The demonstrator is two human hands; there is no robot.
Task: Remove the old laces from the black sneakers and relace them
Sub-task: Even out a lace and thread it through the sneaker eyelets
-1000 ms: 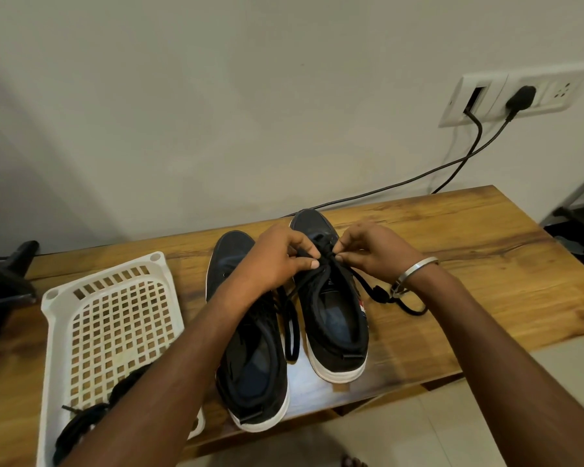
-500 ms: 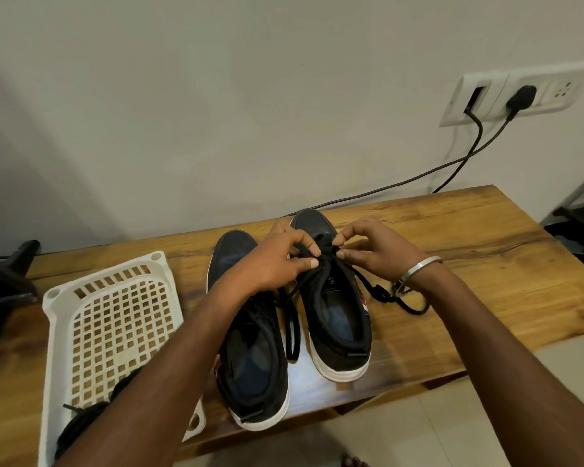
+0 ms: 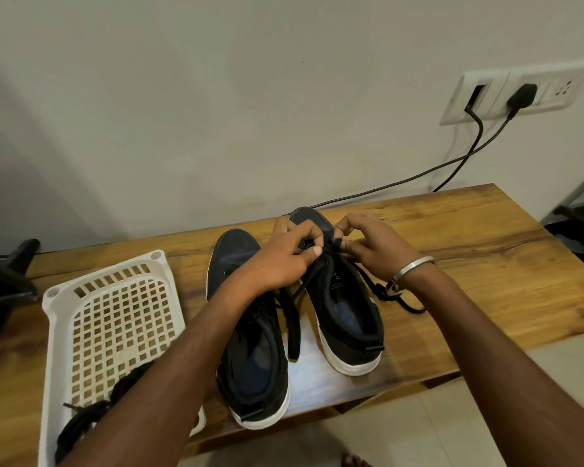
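Pinching the lace (image 3: 322, 264) with both hands over the right sneaker (image 3: 343, 298), near its toe-end eyelets. My left hand (image 3: 284, 254) has fingers curled, thumb and forefinger on the lace. My right hand (image 3: 371, 244) curls in too, fingertips nipping the lace from the other side. A bangle (image 3: 408, 271) sits on my right wrist. One loose lace end hangs down between the two shoes, the other trails on the table (image 3: 486, 247) by my right wrist. The left sneaker (image 3: 250, 332) stands just beside, toes to the wall. A white basket (image 3: 115, 315) is left of it, dark old laces (image 3: 81, 419) bunched at its near end. Two cables run from the wall socket (image 3: 516, 96).
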